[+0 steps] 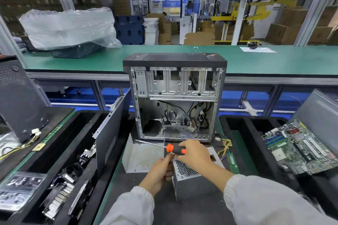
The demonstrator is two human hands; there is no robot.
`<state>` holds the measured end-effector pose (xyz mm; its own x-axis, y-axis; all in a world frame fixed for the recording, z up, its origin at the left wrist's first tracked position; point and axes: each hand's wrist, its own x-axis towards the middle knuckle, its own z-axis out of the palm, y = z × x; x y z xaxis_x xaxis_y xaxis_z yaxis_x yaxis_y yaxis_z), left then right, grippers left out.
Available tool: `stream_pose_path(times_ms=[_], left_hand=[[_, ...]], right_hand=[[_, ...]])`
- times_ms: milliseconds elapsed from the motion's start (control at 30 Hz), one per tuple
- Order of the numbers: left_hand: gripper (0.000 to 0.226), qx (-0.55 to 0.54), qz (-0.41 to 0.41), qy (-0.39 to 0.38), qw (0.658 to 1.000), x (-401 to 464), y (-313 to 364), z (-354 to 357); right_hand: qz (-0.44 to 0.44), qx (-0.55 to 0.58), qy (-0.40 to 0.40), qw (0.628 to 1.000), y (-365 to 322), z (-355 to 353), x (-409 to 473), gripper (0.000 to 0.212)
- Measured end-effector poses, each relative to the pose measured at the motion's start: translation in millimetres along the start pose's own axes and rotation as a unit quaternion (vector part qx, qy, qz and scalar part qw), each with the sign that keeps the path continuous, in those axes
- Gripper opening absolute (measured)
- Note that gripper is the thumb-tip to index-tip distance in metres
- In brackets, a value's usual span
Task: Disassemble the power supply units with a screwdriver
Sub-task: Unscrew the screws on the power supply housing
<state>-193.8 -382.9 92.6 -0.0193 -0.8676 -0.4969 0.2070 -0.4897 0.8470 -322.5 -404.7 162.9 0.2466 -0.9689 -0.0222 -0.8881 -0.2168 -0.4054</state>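
A grey metal power supply unit (pixel 184 171) with a honeycomb grille sits on the dark mat in front of me. My right hand (pixel 193 153) grips the black and orange handle of a screwdriver (pixel 170 147), whose shaft points left and lies nearly level above the unit. My left hand (pixel 161 170) is at the unit's upper left corner, its fingers curled around the edge. A bent white metal cover plate (pixel 142 157) lies just left of the unit. Coloured wires (pixel 225 147) trail from the unit's far right side.
An open, stripped computer case (pixel 173 97) stands upright behind the unit. A black side panel (pixel 111 133) leans at the left. Black foam trays hold fans and heatsinks (pixel 60 193) at left and motherboards (pixel 300 148) at right. A green memory stick (pixel 232 162) lies right of the unit.
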Motion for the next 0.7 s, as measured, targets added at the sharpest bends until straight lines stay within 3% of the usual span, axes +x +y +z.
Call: stream_pose_path(times_ms=[300, 433, 533, 700], left_hand=[[0.048, -0.065, -0.016, -0.023, 0.998, -8, 4, 5], [0.046, -0.173, -0.007, 0.061, 0.983, -15, 8, 1], [0.040, -0.266, 0.024, 0.106, 0.958, -17, 16, -3], [0.032, -0.302, 0.024, 0.019, 0.953, -24, 27, -6]], right_hand=[[-0.002, 0.037, 0.053, 0.998, 2, 9, 4, 0.005], [0.034, 0.185, 0.011, 0.982, 4, 7, 5, 0.014], [0.000, 0.224, -0.041, 0.974, -1, 10, 1, 0.018], [-0.048, 0.164, -0.040, 0.984, -25, 18, -1, 0.022]])
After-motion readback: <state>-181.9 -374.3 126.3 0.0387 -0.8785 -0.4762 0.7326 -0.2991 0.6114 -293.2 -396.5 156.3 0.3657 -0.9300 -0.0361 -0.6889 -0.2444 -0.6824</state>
